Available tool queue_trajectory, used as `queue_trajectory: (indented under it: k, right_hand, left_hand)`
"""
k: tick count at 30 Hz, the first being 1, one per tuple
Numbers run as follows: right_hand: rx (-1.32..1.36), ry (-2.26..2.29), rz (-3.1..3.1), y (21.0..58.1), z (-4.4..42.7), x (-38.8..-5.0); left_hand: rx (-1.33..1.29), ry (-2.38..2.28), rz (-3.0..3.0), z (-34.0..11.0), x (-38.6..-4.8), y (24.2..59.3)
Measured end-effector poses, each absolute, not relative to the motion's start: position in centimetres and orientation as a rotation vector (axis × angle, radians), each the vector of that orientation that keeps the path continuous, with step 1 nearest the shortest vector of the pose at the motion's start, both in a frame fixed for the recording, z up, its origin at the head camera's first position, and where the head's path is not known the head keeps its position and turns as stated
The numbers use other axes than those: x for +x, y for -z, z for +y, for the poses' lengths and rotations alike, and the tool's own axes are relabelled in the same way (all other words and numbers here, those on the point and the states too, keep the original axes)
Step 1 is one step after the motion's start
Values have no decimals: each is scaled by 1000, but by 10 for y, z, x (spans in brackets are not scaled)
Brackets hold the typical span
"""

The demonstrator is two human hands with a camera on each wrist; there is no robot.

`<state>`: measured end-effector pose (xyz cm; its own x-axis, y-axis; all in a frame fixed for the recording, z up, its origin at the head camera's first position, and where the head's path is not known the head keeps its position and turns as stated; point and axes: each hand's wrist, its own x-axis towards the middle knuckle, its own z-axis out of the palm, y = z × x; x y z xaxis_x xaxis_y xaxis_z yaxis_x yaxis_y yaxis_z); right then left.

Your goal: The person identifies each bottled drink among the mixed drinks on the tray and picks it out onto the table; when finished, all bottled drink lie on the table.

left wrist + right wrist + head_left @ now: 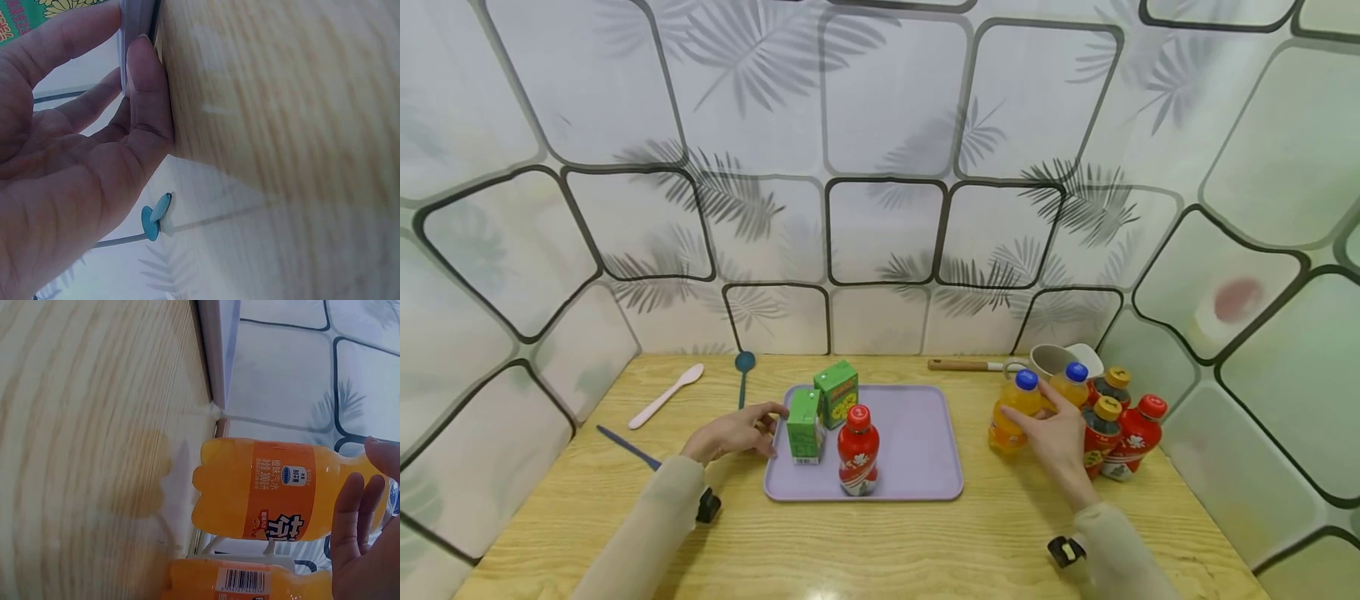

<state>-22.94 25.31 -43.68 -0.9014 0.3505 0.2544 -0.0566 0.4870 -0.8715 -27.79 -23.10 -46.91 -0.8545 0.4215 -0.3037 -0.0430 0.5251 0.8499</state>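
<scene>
My left hand holds the left rim of a lilac tray, its fingers bent against the edge. On the tray stand two green juice boxes and a red-capped red bottle. With thumb and fingers, my right hand grips an orange soda bottle around its upper part, below the blue cap. Whether its base touches the tabletop, I cannot tell. A second orange soda bottle is right beside it. Farther right are dark bottles with yellow caps and another red bottle.
Behind the bottles lie a light cup and a wooden-handled utensil. On the left side are a pink spoon, a teal spoon and a dark blue utensil. Patterned curtains border the wooden table.
</scene>
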Motion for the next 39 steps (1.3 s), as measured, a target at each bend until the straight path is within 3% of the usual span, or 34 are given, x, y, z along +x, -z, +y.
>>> queue_trajectory:
  k: [39]
  right_hand:
    - [-348,-1288,-2343,441,256,-257]
  left_hand:
    - [271,-1291,2291,-230,-279,469]
